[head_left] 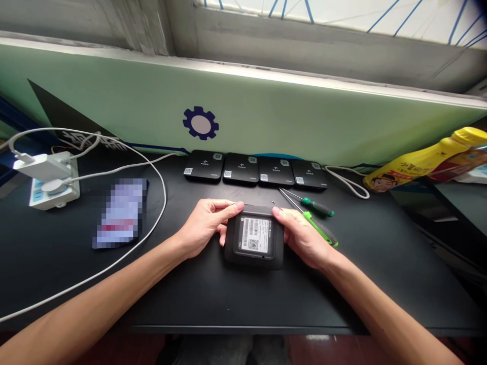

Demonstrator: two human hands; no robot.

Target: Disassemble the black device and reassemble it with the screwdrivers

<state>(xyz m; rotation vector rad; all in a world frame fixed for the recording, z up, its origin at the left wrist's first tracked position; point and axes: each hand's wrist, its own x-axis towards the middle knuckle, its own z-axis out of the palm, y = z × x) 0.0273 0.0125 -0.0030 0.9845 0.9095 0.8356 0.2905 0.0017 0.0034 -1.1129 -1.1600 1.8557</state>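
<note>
A square black electronics box (238,253), its underside with a white barcode label facing up, is held between my two hands over the middle of the desk. My left hand (207,225) grips its far left corner, thumb on top and fingers curled at the side. At the far right corner, my right hand (304,233) pinches it with the thumb on top; its other fingers are mostly hidden. Just beyond my right hand lie a green-handled screwdriver (318,207) and another with a bright green handle (319,229). Small screws (273,202) rest on the desk beyond the box.
Several flat black boxes (240,168) stand in a row along the green partition (266,116). Left are a power strip (55,190), a loose white cable (162,208) and a blurred-out phone-shaped object (119,215). A yellow bottle (422,159) lies tilted at the right.
</note>
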